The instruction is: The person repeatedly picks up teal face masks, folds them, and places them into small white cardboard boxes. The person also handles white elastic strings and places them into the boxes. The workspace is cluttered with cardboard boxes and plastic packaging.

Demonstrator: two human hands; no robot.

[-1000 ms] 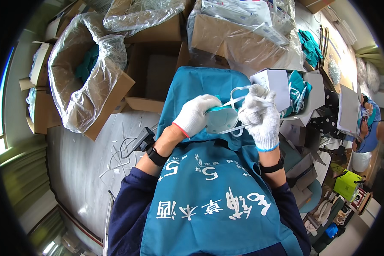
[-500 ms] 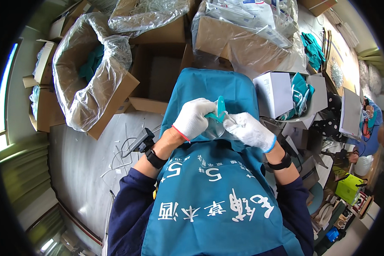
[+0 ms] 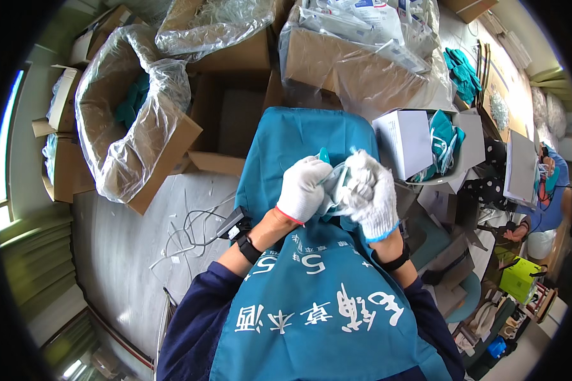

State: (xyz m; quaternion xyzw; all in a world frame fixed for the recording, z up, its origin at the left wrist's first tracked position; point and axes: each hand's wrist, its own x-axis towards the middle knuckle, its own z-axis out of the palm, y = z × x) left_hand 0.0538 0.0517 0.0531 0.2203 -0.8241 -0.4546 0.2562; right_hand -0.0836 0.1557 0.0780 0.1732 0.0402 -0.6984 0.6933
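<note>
One mask (image 3: 330, 199) is clamped in the left hand (image 3: 303, 190), its straps (image 3: 341, 180) in the right hand (image 3: 373, 198). Strap-handling seems underway; the next move calls for a steady hold.

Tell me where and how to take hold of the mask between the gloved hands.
The mask is probably best pinched by its teal tip, from the far side: the tip juts out there past the left hand, while the right hand covers much of the rest.

Left of the fingers (image 3: 362, 183), tangled cables (image 3: 185, 243) lie on grey floorboards (image 3: 121, 267); well right sits 1 lime-green bag (image 3: 518, 279).
</note>
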